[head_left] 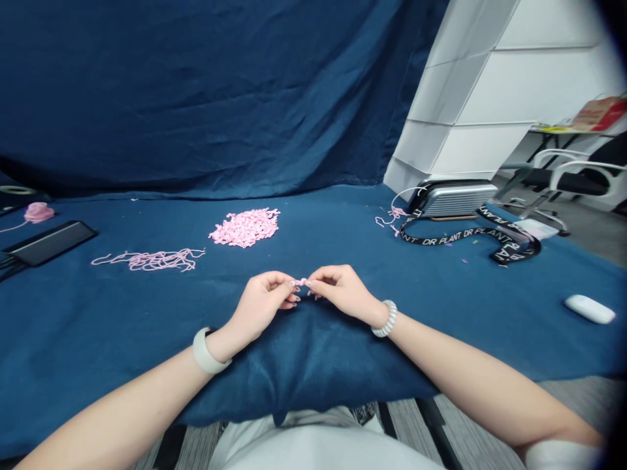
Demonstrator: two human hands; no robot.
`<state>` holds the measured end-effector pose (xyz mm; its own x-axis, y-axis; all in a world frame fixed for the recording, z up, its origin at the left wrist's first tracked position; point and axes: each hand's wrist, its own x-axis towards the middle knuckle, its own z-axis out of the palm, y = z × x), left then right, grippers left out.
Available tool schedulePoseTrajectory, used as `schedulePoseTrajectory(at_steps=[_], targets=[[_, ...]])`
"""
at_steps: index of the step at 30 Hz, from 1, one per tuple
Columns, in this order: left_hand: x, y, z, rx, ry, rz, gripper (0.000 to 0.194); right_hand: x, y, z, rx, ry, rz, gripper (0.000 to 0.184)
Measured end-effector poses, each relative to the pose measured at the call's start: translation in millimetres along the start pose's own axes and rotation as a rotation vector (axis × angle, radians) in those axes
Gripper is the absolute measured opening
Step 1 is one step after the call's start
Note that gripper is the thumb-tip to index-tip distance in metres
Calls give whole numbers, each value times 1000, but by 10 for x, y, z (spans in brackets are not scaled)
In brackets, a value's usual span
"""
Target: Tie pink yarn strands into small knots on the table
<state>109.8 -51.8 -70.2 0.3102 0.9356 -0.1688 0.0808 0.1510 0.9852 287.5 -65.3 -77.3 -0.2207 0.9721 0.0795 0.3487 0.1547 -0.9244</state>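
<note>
Table: blue cloth (465, 326) on top
Hands: left hand (259, 303) and right hand (343, 292) both pinching pink cord (301, 282), fingertips nearly touching
Ahead of hands: pink knot pile (245, 227), loose strands (151, 260)
Right of hands: white mouse (590, 309)

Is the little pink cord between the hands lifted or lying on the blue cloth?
Lifted: the short pink cord is pinched by the fingertips of the left hand and right hand, above the dark blue cloth.

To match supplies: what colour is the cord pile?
The cord pile is light pink, best in head view.
</note>
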Motion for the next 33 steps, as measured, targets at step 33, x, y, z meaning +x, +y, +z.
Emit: schedulePoseTrajectory(at_steps=[33], targets=[[6,-28,24,-90,-70,-108,28,-23,-55,16,30,-154,-23,38]])
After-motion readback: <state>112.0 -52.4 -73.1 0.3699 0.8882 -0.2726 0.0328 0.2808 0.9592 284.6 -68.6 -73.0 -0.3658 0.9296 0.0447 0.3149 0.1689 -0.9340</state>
